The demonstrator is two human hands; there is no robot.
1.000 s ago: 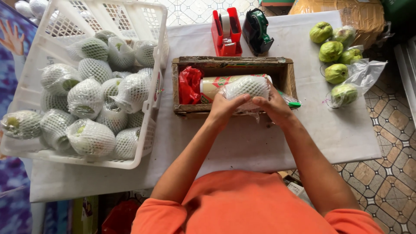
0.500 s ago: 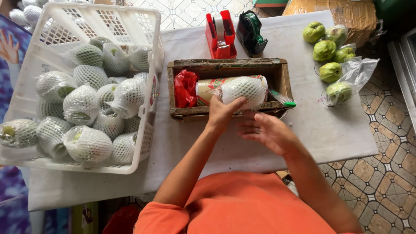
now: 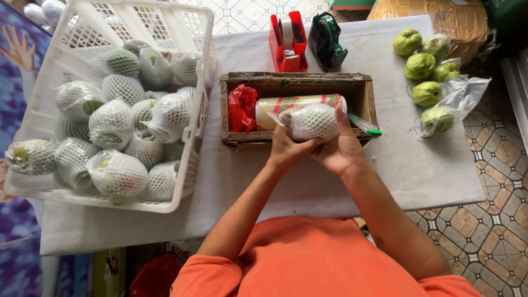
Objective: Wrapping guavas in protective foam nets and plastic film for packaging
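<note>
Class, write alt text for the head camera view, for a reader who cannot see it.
Both hands, left hand and right hand, hold a net-wrapped fruit over a wooden box containing a roll of film. A white crate of wrapped fruit sits to the left; bare green fruit lie to the right.

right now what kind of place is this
Likely a small fruit-packing stall or home workspace: a white basket full of net-wrapped fruit, bare green guavas waiting on the table, and tape dispensers beside a roll of wrap.
</note>
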